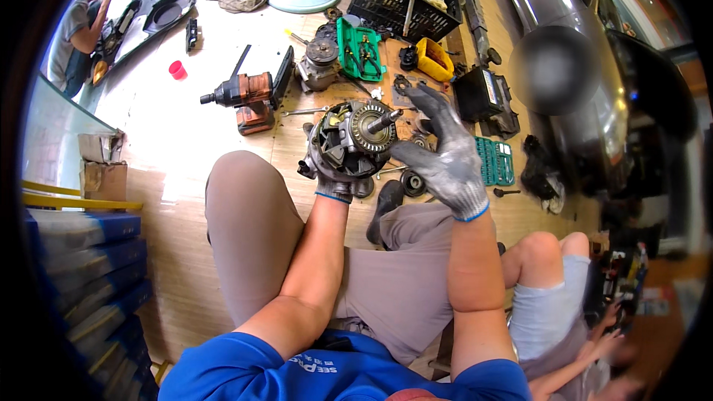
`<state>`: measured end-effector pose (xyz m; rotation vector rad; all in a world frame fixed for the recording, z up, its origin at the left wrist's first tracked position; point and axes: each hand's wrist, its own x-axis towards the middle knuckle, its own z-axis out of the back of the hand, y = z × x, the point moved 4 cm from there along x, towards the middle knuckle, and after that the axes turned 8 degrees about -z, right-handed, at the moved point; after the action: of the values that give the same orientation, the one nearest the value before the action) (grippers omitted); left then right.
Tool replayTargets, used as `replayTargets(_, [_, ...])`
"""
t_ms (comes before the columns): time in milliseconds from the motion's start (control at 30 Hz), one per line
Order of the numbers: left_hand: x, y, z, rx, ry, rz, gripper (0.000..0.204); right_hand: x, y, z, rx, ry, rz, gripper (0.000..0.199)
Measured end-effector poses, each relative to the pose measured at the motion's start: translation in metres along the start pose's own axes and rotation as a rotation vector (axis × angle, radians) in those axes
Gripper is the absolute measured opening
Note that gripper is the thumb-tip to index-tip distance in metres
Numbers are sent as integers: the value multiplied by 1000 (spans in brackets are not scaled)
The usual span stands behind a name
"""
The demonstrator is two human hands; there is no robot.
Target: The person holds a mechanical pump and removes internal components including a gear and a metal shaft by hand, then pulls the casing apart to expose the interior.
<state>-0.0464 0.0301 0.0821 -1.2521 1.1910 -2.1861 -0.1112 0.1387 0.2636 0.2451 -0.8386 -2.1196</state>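
My left hand [333, 188], in a grey work glove with a blue-edged cuff, props up an alternator-like machine part [356, 137] from below. Its fingers are mostly hidden under the part. The part is round and metal, with a finned ring and a bare shaft [388, 120] pointing to the right. Just right of the shaft is my right hand [449, 160], gloved the same way, thumb and fingers spread and nothing in its grasp. Below the gloved fingers, a small black pulley-like wheel [414, 183] lies on the floor.
Around the part lie an orange-black cordless impact wrench [252, 96], another round metal unit [319, 63], a green tool case [360, 50], a black battery [479, 93] and a green socket set [495, 161]. A car [549, 0] stands right. Other people sit at far left and lower right [546, 282].
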Motion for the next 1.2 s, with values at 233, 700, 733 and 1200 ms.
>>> replayTargets(233, [4, 3, 7, 210, -153, -90, 47, -1, -5, 3, 9, -20, 98, 37])
replayTargets(700, [13, -24, 25, 396, -163, -118, 56, -13, 16, -7, -462, -86, 463, 50])
replayTargets(733, [13, -21, 25, 417, -169, -125, 56, -14, 17, -9, -471, -87, 463, 51])
replayTargets(1200, [20, -25, 25, 346, -172, -184, 46, -11, 16, -7, -352, -66, 431, 52])
